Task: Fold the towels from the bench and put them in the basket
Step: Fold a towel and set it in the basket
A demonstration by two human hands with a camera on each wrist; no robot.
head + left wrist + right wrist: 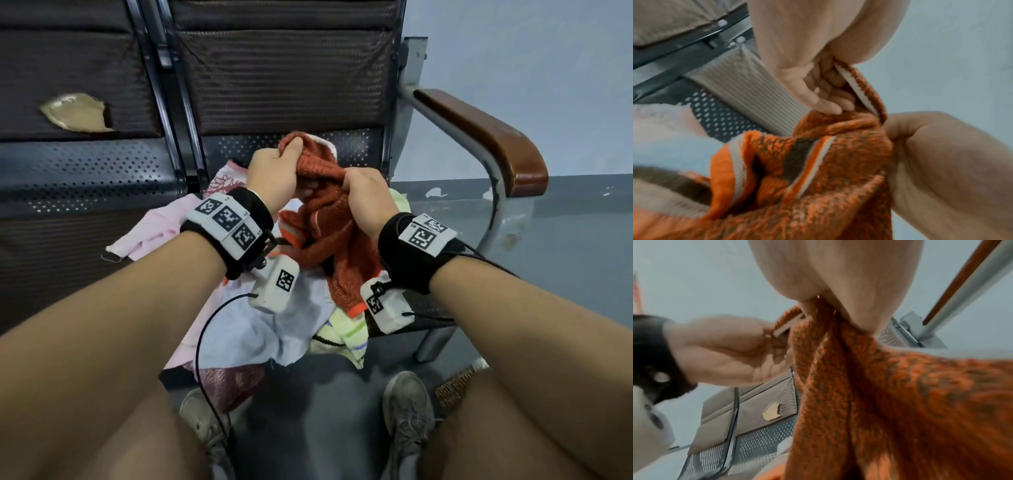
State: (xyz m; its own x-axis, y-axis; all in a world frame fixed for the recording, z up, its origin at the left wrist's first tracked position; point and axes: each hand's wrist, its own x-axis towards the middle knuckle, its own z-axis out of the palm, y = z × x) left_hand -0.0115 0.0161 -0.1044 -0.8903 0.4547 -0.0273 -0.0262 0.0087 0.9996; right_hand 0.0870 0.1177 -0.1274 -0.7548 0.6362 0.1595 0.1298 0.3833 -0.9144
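Observation:
An orange-red towel (329,219) with a white-edged hem hangs bunched between both hands above the bench seat (85,171). My left hand (291,150) grips its upper edge, fingers curled round the hem (855,84). Just right of it and lower, my right hand (349,178) pinches the same edge. The left wrist view shows the towel (818,178) drooping in folds below both hands. In the right wrist view the cloth (900,394) falls from my right hand (818,305), with my left hand (768,335) close by. A woven brown basket edge (455,383) peeks out by my right leg.
Under the hands lies a pile of towels: pink (154,229), pale blue (246,329), yellow-green (346,332), maroon (229,380). A wooden armrest (479,133) bounds the seat on the right. The left backrest pad is torn (75,113). My shoes (407,411) stand on the grey floor.

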